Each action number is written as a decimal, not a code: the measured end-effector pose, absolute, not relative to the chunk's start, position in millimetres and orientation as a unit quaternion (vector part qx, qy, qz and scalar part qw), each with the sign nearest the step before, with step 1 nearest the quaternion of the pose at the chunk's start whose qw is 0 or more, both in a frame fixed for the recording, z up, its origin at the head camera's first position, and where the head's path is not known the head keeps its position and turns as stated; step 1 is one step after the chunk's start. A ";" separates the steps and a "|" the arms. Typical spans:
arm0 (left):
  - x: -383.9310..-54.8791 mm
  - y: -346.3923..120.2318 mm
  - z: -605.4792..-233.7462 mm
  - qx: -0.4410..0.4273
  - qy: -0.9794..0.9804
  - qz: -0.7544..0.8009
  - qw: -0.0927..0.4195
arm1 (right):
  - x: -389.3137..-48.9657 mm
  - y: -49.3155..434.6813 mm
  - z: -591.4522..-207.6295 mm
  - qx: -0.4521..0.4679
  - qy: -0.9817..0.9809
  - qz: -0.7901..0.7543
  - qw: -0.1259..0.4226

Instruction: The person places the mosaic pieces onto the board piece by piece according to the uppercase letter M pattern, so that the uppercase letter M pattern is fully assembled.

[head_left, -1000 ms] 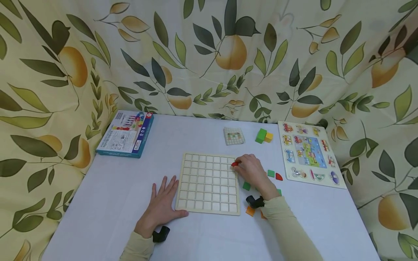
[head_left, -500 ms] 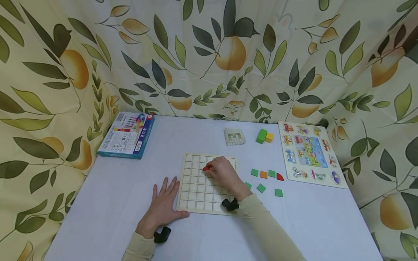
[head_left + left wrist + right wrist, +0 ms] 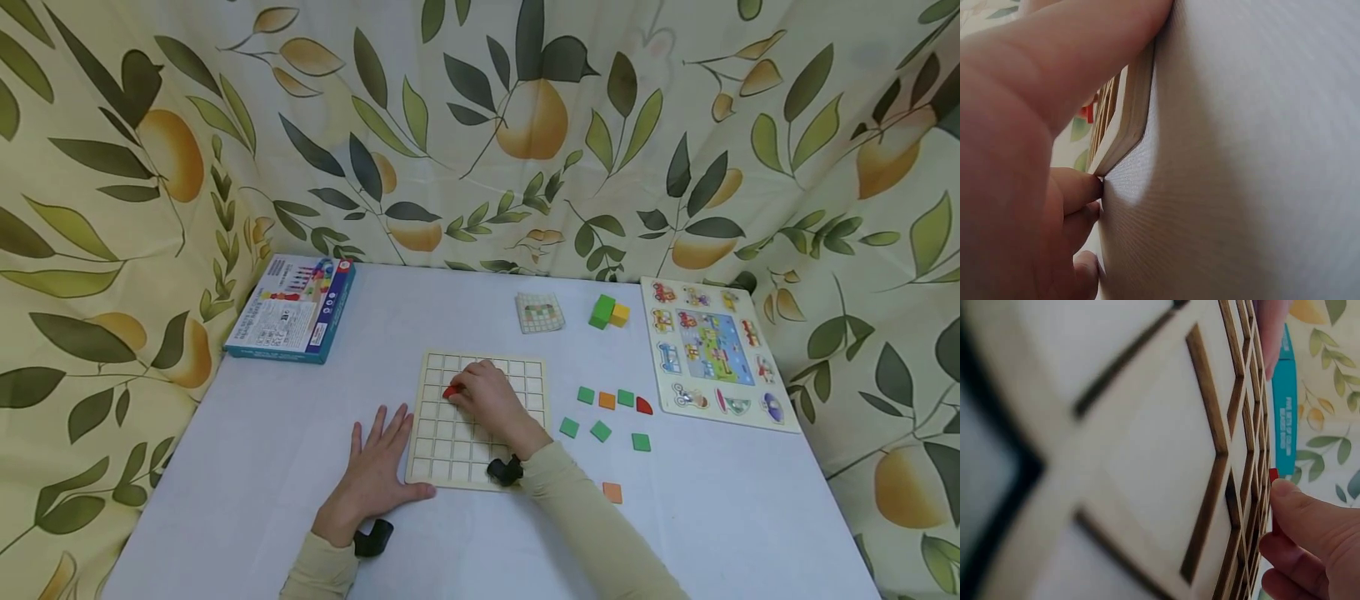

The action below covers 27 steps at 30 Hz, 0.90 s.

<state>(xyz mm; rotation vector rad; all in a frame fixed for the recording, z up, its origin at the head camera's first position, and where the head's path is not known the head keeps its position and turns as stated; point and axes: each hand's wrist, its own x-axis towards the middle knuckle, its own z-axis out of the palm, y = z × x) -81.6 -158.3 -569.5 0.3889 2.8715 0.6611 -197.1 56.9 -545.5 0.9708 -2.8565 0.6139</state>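
A wooden grid board (image 3: 450,450) lies on the white table, its square cells bare where I can see them. Over its upper left part is my right hand (image 3: 495,404), pinching a small red piece (image 3: 450,391) between thumb and fingers. The right wrist view shows that red piece (image 3: 1274,474) upright at the fingertips, close to the grid; most of it is covered. My left hand (image 3: 371,475) rests on the table with fingers spread along the board's left side. Its thumb lies by the near left corner, and the left wrist view shows the board's edge (image 3: 1132,119) between thumb and fingers.
Right of the board lie several green squares (image 3: 600,431), orange squares (image 3: 607,401) and a red quarter-round piece (image 3: 644,406). Behind are a patterned card (image 3: 539,313), green (image 3: 602,311) and yellow blocks (image 3: 619,314), a picture puzzle (image 3: 712,354) and a flat box (image 3: 288,308).
My right hand has carried the red piece from the board's right edge leftward across the grid, uncovering the loose squares on the right. The left hand stays in place.
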 end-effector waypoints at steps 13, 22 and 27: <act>-81.8 -157.8 -568.3 0.130 0.963 0.218 0.091 | -197.3 52.7 -546.7 0.310 -0.932 0.186 0.019; -81.9 -157.5 -568.0 0.130 0.963 0.221 0.083 | -197.2 48.9 -544.7 0.297 -0.938 0.177 0.003; -82.0 -157.1 -569.3 0.131 0.964 0.218 0.082 | -196.5 48.6 -544.4 0.291 -0.942 0.170 -0.001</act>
